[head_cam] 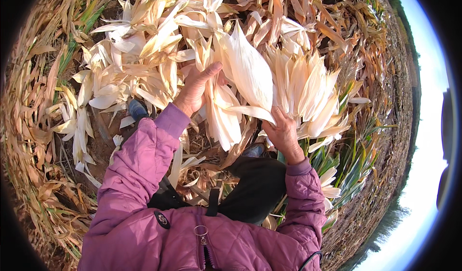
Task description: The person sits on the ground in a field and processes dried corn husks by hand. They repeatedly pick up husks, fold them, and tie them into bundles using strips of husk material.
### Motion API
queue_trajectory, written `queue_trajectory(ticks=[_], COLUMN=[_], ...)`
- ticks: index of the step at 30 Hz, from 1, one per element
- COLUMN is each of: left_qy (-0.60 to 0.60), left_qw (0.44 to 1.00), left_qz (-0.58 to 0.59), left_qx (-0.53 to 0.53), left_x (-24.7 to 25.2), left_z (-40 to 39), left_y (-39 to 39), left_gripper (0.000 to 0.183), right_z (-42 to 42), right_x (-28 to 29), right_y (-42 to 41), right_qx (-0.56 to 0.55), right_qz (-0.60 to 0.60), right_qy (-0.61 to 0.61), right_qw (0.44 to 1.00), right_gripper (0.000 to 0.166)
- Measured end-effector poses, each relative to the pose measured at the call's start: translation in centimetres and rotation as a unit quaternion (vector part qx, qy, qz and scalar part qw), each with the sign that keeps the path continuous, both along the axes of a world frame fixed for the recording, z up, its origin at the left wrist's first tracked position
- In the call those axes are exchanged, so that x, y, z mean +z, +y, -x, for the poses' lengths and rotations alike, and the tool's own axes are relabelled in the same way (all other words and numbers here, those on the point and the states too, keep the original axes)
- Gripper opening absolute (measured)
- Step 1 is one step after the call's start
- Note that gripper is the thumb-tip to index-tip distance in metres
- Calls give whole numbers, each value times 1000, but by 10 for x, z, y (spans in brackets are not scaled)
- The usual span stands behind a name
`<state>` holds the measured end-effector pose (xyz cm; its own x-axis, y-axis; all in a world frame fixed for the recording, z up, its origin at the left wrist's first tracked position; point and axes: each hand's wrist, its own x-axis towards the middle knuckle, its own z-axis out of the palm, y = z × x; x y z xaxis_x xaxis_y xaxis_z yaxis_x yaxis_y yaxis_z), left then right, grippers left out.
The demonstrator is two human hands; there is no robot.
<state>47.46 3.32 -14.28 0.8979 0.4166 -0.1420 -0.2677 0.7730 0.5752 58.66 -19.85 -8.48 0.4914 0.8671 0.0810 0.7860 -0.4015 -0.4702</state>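
My left hand (196, 87) is closed around a bunch of pale dry corn husks (222, 116), its thumb pointing up and to the right. The husk ends hang down below the fist. My right hand (283, 126) pinches the lower end of a broad cream husk leaf (251, 69), which stretches up and left toward the left hand. Some of the right fingers are hidden behind husk. Just beyond the right hand stands a fanned stack of pale husks (306, 87), close to it.
Loose husks (122, 69) lie heaped ahead and to the left. Green corn leaves (335, 159) are low on the right. Dry brown stalks (32, 126) spread along the left. My shoes (137, 108) show among the litter, and a black-trousered knee (256, 184) is below my hands.
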Motion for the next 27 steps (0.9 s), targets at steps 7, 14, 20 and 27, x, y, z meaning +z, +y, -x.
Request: queue_trajectory(ticks=[7,14,20,27], left_qy=[20,12,-3,27], left_qw=[998,999,998,994], left_qz=[14,14,42,105], left_qx=[58,39,40,15], left_x=[20,21,18,17], left_z=[7,9,11,6], left_y=[6,6,1,-10], left_gripper=[33,29,26,47], right_z=[7,18,49,50], right_x=[8,23,16,-20], right_y=[9,38,82,90], right_qx=[14,-142,-139,-152], right_qz=[-42,-300,-227,-233], right_qy=[74,457,448,292], right_qw=[996,825,854,915], right_gripper=[70,60,40,31])
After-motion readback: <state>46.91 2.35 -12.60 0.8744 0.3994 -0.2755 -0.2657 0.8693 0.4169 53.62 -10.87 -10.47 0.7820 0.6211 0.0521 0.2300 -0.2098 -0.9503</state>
